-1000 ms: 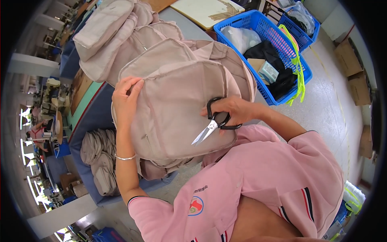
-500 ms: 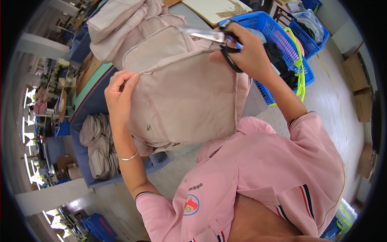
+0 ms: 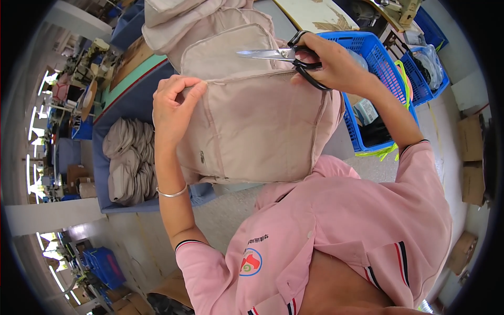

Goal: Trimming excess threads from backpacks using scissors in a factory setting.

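Note:
A beige-pink fabric bag (image 3: 262,126) with raw seam edges, seemingly inside out, hangs before my chest. My left hand (image 3: 175,107) pinches its upper left corner between thumb and fingers. In my right hand (image 3: 338,62) is a pair of scissors (image 3: 270,54) with black handles. Their silver blades point left, just above the bag's upper seam, over a flap panel (image 3: 226,52) of the same cloth. My right fingertips are at the seam's right end; whether they also grip the cloth cannot be made out.
More beige fabric bags (image 3: 194,21) are heaped beyond. A blue-lined bin (image 3: 110,202) at left holds stacked beige pieces (image 3: 128,163). Right of the bag stands a blue plastic basket (image 3: 362,39) with assorted items, with another blue basket (image 3: 438,89) behind it. Cardboard boxes (image 3: 472,181) line the right side.
The scissors, blurred before, have turned closer to level and now show sharply. My view has shifted, so most things sit elsewhere in the picture. Both hands keep their holds.

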Tool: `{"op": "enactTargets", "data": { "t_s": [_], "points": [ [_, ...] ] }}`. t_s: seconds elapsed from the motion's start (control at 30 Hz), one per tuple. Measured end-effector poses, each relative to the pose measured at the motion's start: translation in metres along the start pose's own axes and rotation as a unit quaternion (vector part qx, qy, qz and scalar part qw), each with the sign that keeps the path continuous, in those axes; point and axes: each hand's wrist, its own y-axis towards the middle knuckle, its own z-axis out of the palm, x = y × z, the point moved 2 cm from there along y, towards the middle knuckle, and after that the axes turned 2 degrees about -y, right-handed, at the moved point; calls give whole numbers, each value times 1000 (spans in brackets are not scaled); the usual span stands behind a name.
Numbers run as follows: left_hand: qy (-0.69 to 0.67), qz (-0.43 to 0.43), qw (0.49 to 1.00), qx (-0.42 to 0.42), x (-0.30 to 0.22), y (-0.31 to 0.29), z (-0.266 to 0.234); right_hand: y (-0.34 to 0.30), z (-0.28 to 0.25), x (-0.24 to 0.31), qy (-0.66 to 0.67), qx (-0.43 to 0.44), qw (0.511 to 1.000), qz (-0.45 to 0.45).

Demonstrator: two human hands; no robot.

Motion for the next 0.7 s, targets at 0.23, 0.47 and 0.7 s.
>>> {"op": "enactTargets", "data": {
  "t_s": [0.23,0.47,0.7],
  "points": [
    [31,0,999,-32,-7,-1,14,4,-12,-5,-52,50,995,-65],
    [-106,-68,991,-43,-5,-2,15,9,-17,-8,-149,75,976,-138],
    [-107,-50,992,-44,-10,-7,11,26,-18,7,-209,123,957,-159]
  ]
}}
